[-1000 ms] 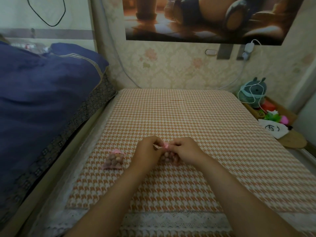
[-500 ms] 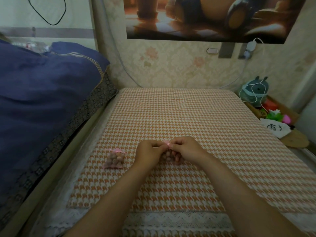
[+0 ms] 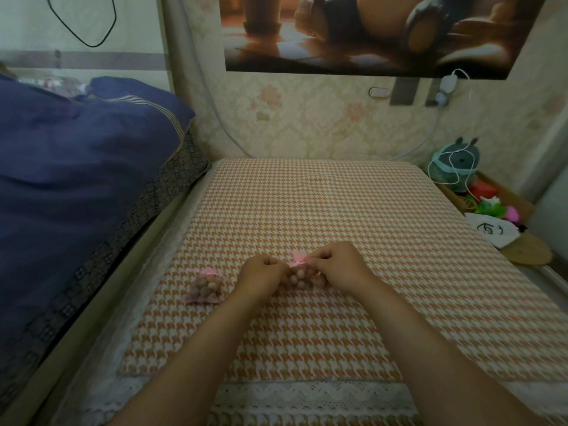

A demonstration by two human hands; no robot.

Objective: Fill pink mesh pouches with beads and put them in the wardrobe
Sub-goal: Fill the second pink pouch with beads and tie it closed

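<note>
Orange-and-white houndstooth cloth covers the low surface, with a lace edge at 6 o'clock and flowered wallpaper behind it at 12. Near the middle of the cloth, the left hand and right hand are drawn close together, fingers curled. Each pinches the gathered neck of a pink mesh pouch that sits on the cloth between them. Whether they grip the mesh itself or only its pink ribbon cannot be told.

Compared with a second ago, both hands and forearms are in nearly the same spot. The ruffled pink top now stands up more plainly above the knuckles, and more of the beads inside show in the gap between the hands.

A second pouch, filled and tied, lies at 9 o'clock from the left hand, near it but not touching, and has not moved.

Dark blue bedding fills the 9 to 10 o'clock side. A teal plush toy with a white cable draped over it sits at 2 o'clock, beside the far right corner of the cloth.
</note>
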